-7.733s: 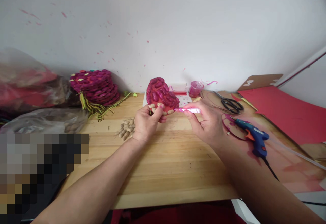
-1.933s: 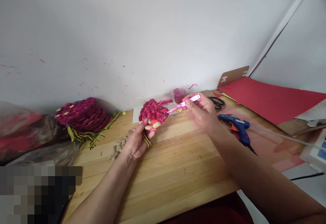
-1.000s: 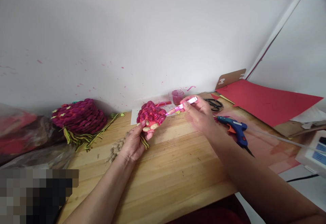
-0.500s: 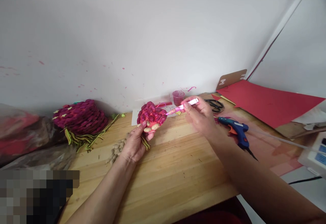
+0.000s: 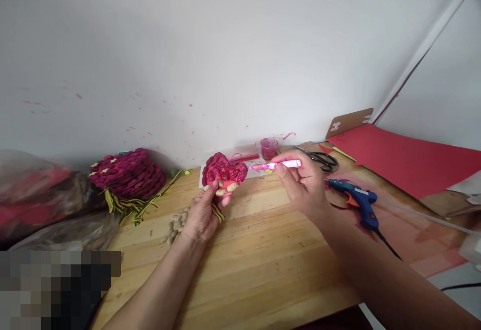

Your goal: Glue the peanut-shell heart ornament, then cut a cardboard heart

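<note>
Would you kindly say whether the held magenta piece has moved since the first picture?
Yes, lower in view: the top of the held piece was above the rim of the pink cup; now it lies below.

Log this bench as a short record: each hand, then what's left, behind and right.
Left hand: holds peanut-covered piece, magenta above, unpainted along its lower edge
Right hand: holds white-handled brush, tip close to the piece, contact unclear
Left: stack of magenta pieces; loose peanuts
Behind: magenta-stained cup
Right: blue glue gun, black scissors, red sheet
</note>
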### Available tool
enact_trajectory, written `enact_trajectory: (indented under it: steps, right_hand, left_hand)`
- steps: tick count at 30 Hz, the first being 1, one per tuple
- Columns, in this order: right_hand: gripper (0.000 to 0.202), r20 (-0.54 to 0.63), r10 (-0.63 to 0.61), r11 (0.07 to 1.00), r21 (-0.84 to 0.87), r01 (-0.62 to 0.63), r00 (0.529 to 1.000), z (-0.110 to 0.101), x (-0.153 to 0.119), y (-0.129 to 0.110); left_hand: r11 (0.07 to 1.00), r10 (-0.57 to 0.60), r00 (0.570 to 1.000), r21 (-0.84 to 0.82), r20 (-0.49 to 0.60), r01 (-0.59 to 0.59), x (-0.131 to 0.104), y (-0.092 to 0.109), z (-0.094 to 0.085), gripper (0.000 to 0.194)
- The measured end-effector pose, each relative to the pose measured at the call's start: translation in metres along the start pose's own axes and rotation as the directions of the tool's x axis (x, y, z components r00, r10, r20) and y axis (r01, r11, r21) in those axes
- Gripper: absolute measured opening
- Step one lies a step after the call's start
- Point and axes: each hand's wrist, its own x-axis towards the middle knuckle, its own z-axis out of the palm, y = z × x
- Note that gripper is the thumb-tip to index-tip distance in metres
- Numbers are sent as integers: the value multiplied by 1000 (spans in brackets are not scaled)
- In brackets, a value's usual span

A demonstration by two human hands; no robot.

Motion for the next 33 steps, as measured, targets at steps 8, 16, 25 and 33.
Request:
enact_trajectory:
  steps: [8,16,25,33]
  right_hand:
    - [5,28,-79,992,-99,82,996,2,1,-2]
    - [6,-4,-100,990,-96,99,995,4,1,-1]
    - [11,-15,58,997,56,-57,998,1,0,5]
    - [12,-23,66,995,74,-64,998,5,2,6]
  left_hand:
    - [1000,20,1000,10,-24,-19,-2,2,3,9]
    - [998,50,999,25,15,-50,-2,-1,0,5]
    - [992,117,992,38,55,-119,-5,-1,2,9]
    - [986,148,979,58,138,-157,-9,-3,2,29]
